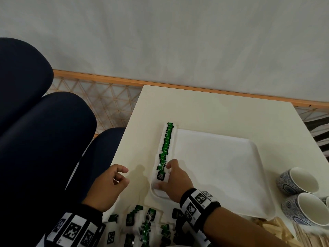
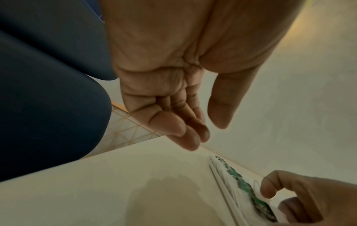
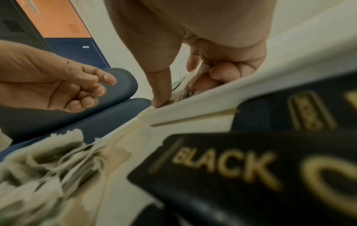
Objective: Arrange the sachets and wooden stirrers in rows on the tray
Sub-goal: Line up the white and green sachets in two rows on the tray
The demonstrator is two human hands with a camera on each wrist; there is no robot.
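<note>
Our right hand (image 1: 175, 182) has its fingers bent down on the nearest sachet (image 1: 160, 176) of the row: the thumb (image 3: 161, 91) presses at the near edge, the index finger (image 1: 171, 164) curls over the far side, and the other fingers are folded under. We cannot tell for sure if the sachet is pinched or only pressed flat. Our left hand (image 1: 108, 186) hangs in the lower left of the head view, just above the table (image 1: 204, 111), with fingers loosely curled and nothing in them; the left wrist view shows its palm (image 2: 173, 61) bare.

The row of sachets (image 1: 166, 145) with green labels runs along the left edge of the white tray (image 1: 231, 175), from the middle of the frame down to our right hand. More sachets (image 1: 140, 225) lie in a loose heap at the bottom centre, off the tray, and some carry black labels (image 3: 222, 166) with the word BLACK. The wooden stirrers (image 1: 277, 230) lie at the lower right, beside the tray. Two patterned cups (image 1: 299, 193) stand at the right edge. Dark blue chair cushions (image 1: 44, 131) fill the left side.
</note>
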